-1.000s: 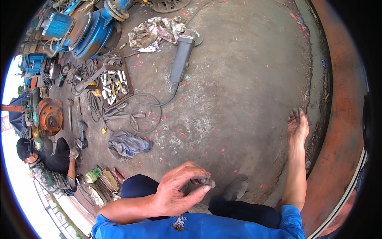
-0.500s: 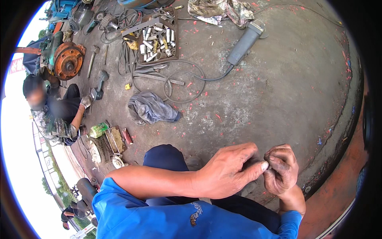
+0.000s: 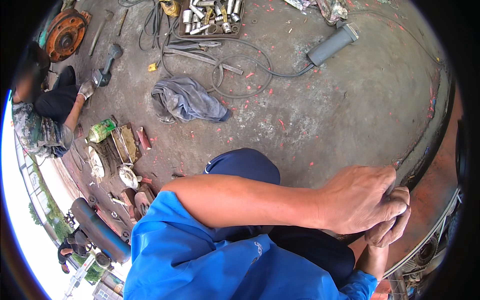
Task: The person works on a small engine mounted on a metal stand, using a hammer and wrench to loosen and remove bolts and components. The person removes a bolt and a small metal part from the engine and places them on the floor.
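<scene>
My left hand [image 3: 356, 199] reaches across to the right, its fingers curled and its thumb pressed down against the other hand. Just below and beside it, my right hand [image 3: 391, 226] is closed as well, its fingertips dark with grime. The two hands touch each other. Whatever is pinched between them, if anything, is hidden by the fingers. Both are held over the rusty red metal edge [image 3: 370, 246] at the lower right.
On the concrete floor lie a grey rag [image 3: 187, 102], an angle grinder [image 3: 332, 46] with its looping cable, pliers [image 3: 192, 46] and a box of sockets [image 3: 212, 36]. A co-worker [image 3: 50, 112] sits at the left, a gloved hand near a cordless impact wrench [image 3: 106, 67].
Both hands have moved to the right and come closer together. My view has shifted, so the tools on the floor sit higher and more of the red metal edge shows.
</scene>
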Demonstrator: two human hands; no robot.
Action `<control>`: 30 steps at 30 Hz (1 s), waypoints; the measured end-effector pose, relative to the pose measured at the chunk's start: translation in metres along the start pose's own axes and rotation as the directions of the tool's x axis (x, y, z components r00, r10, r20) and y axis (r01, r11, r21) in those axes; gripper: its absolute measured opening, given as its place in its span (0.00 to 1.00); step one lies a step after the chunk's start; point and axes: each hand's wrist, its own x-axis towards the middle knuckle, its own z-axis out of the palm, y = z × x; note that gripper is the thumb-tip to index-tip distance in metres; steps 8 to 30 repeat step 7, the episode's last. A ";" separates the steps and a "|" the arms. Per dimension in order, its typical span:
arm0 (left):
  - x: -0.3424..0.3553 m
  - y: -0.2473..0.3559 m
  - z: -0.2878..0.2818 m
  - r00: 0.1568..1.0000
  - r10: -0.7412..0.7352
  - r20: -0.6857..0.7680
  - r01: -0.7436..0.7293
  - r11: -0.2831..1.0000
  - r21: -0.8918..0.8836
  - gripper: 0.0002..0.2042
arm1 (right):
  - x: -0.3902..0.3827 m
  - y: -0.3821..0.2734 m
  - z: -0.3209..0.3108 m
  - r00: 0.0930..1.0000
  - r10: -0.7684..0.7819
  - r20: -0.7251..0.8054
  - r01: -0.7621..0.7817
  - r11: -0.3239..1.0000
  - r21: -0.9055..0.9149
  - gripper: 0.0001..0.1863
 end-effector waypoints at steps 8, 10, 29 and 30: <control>0.009 -0.011 0.026 0.933 0.324 -0.156 -0.318 0.946 0.063 0.11 | -0.023 0.004 -0.005 0.751 0.653 0.098 -0.548 0.533 0.645 0.19; 0.009 -0.011 0.026 0.933 0.324 -0.156 -0.318 0.946 0.063 0.11 | -0.023 0.004 -0.005 0.751 0.653 0.098 -0.548 0.533 0.645 0.19; 0.009 -0.011 0.026 0.933 0.324 -0.156 -0.318 0.946 0.063 0.11 | -0.023 0.004 -0.005 0.751 0.653 0.098 -0.548 0.533 0.645 0.19; 0.009 -0.011 0.026 0.933 0.324 -0.156 -0.318 0.946 0.063 0.11 | -0.023 0.004 -0.005 0.751 0.653 0.098 -0.548 0.533 0.645 0.19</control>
